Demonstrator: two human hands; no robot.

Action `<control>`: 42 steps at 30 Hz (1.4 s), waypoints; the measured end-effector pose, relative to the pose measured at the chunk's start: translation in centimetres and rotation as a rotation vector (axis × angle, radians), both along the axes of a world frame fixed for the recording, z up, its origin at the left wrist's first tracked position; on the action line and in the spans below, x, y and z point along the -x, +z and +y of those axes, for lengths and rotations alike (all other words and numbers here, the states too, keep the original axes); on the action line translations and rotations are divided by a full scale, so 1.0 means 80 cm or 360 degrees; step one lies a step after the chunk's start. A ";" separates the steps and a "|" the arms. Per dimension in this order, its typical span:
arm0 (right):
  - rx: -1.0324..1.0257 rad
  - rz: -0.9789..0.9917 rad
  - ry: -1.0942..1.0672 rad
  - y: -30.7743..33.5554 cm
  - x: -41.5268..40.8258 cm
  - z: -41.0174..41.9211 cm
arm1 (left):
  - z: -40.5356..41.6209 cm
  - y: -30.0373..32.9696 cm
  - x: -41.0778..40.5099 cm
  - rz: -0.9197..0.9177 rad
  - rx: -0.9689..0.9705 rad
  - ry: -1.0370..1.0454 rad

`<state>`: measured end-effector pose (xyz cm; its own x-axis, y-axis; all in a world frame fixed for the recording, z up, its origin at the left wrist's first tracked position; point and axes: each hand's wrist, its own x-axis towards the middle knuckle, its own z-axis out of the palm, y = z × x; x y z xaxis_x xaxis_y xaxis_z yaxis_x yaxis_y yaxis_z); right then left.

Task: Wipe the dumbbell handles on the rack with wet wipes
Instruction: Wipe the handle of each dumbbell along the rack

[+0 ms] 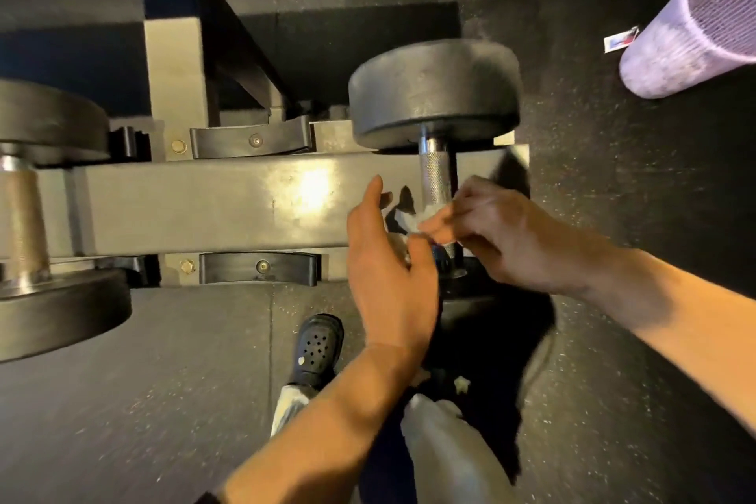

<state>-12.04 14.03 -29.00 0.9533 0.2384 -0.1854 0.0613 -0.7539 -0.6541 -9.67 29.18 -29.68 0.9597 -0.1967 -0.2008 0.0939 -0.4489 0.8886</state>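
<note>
A black dumbbell [434, 90] lies across the grey rack [229, 205] at its right end, its knurled steel handle [436, 172] running toward me. My right hand [487, 229] pinches a crumpled white wet wipe [425, 217] against the lower part of that handle. My left hand [388, 270] is just left of the handle with the index finger stretched out and the other fingers loosely curved; whether it touches the wipe is unclear. The near weight head is hidden under my hands. A second dumbbell [45, 217] sits at the rack's left end.
A lilac mesh bin [695, 29] lies tipped on the dark rubber floor at the upper right, with a small wipe packet [619, 40] beside it. Two empty black cradles [253, 141] sit on the rack between the dumbbells. My black clog [317, 348] is below the rack.
</note>
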 end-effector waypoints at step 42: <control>-0.0633 -0.0010 -0.1443 -0.021 0.023 0.017 | -0.006 -0.009 0.004 -0.0267 -0.0301 -0.0020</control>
